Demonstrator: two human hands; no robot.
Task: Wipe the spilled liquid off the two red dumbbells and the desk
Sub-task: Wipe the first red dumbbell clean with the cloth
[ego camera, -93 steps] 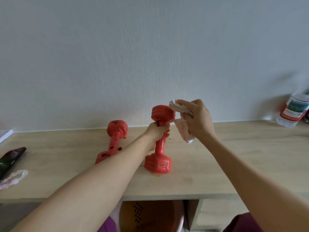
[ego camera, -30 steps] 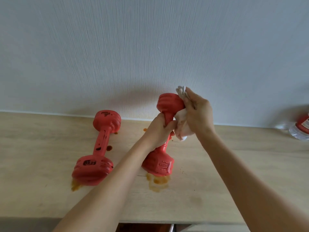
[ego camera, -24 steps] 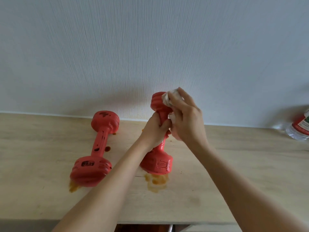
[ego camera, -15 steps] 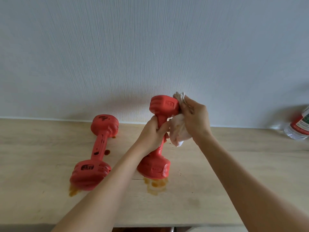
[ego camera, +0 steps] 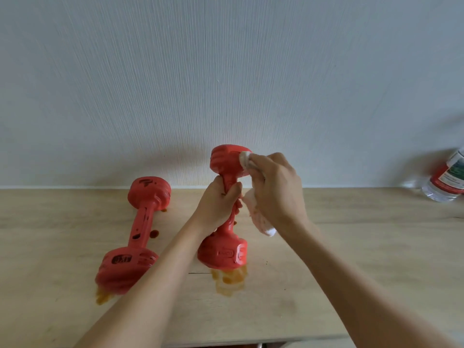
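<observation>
Desk (ego camera: pixel 351 259) against wall (ego camera: pixel 226 71), brown puddles (ego camera: pixel 229 282) on it. Left dumbbell (ego camera: pixel 140 229) flat, stained. Right dumbbell (ego camera: pixel 227 207) upright on end, handle gripped by left hand (ego camera: pixel 216 209). Right hand (ego camera: pixel 275 189) clutching tissue (ego camera: pixel 258 217), pressed to top head. Bottle (ego camera: pixel 444 182) far right.

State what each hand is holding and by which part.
The left hand grips the upright red dumbbell round its handle, just under the top head. The right hand holds a crumpled tissue, pressing its upper end against that top head.
</observation>
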